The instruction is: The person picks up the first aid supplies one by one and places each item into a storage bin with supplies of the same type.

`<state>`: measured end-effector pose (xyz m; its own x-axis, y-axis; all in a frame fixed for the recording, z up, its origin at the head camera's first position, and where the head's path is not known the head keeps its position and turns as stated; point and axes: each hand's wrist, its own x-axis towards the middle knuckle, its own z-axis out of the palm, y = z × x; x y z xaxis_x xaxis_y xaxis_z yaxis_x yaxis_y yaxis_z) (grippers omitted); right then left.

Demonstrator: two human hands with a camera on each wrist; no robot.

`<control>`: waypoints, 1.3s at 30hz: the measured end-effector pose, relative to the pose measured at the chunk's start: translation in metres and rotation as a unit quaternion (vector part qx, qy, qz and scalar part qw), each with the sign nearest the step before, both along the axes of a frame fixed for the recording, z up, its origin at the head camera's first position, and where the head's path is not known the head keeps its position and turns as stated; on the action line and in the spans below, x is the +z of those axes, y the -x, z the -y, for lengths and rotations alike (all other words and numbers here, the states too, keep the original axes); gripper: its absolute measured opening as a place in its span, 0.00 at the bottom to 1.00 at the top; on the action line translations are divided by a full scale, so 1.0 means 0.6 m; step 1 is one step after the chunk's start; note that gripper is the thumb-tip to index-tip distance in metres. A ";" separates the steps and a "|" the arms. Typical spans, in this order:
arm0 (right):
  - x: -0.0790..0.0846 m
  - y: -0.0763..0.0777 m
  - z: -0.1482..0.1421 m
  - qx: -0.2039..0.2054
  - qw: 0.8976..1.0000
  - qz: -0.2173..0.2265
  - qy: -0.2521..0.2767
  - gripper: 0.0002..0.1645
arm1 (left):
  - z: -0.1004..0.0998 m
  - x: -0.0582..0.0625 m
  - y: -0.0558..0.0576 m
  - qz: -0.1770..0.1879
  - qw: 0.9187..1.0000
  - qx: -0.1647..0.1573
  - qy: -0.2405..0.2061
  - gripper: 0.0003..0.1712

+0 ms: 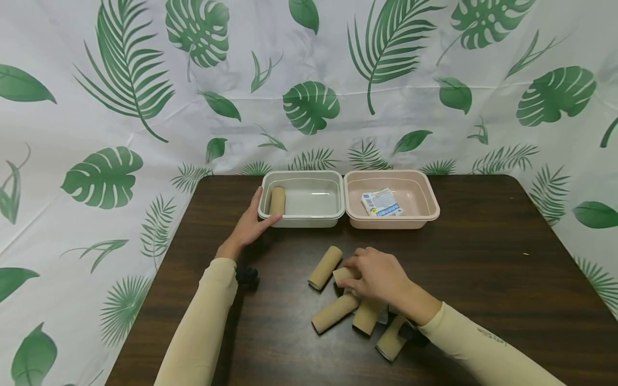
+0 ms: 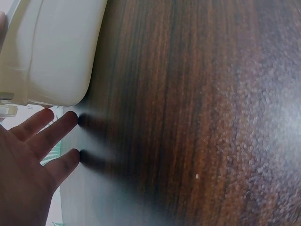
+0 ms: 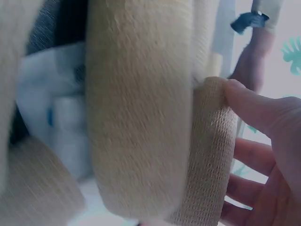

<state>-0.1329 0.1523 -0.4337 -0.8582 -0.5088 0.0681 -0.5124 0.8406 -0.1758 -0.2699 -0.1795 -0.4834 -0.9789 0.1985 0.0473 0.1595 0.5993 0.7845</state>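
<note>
My left hand (image 1: 248, 225) rests against the left end of a pale grey-green plastic bin (image 1: 309, 221), thumb at its front rim and fingers spread along its side. One tan bandage roll (image 1: 277, 201) stands inside against the left wall. With my right hand (image 1: 381, 276) I hold another tan, woven-textured bandage roll (image 3: 211, 155) between thumb and fingers, over a loose pile on the table. Around it lie several similar rolls, including a separate roll (image 1: 325, 267) and a roll (image 1: 335, 312) nearer me. Some of the pile is hidden under my right hand and wrist.
A pink plastic bin (image 1: 393, 224) stands right beside the grey-green one and holds white-and-blue packets (image 1: 381, 202). Among the rolls, white wrapped material (image 3: 70, 127) shows blurred. The dark wooden table (image 1: 483, 241) meets a leaf-print curtain (image 1: 309, 64) behind.
</note>
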 end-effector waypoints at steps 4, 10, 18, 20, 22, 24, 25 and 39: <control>0.017 0.016 -0.007 0.004 0.999 -0.018 0.029 0.27 | -0.001 0.000 0.000 -0.001 1.000 -0.001 -0.003 0.57; 0.035 0.059 -0.008 0.046 0.993 -0.073 0.078 0.26 | 0.002 -0.001 0.000 0.001 1.000 0.001 -0.002 0.56; 0.042 0.139 0.014 0.048 0.982 -0.122 0.134 0.27 | 0.002 -0.001 0.002 0.002 1.000 0.000 -0.002 0.56; 0.040 0.160 0.021 0.047 0.982 -0.127 0.135 0.27 | 0.002 -0.001 0.002 0.002 1.000 0.000 0.000 0.56; 0.037 0.177 0.026 0.047 0.982 -0.127 0.135 0.27 | 0.001 -0.001 0.001 0.003 1.000 0.001 0.001 0.56; 0.034 0.193 0.032 0.049 0.982 -0.125 0.133 0.27 | 0.001 -0.002 0.001 0.002 1.000 0.001 0.002 0.56; 0.032 0.199 0.035 0.051 0.982 -0.124 0.133 0.27 | 0.001 -0.002 0.000 0.002 1.000 0.002 0.002 0.56; 0.012 0.234 0.083 0.082 0.989 -0.051 0.115 0.24 | 0.000 -0.004 0.001 0.002 1.000 0.008 0.004 0.56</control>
<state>-0.2733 0.1026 -0.4263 -0.7478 -0.6022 0.2795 -0.6637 0.6884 -0.2925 -0.2704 -0.1797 -0.4858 -0.9820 0.1841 0.0415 0.1470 0.6084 0.7799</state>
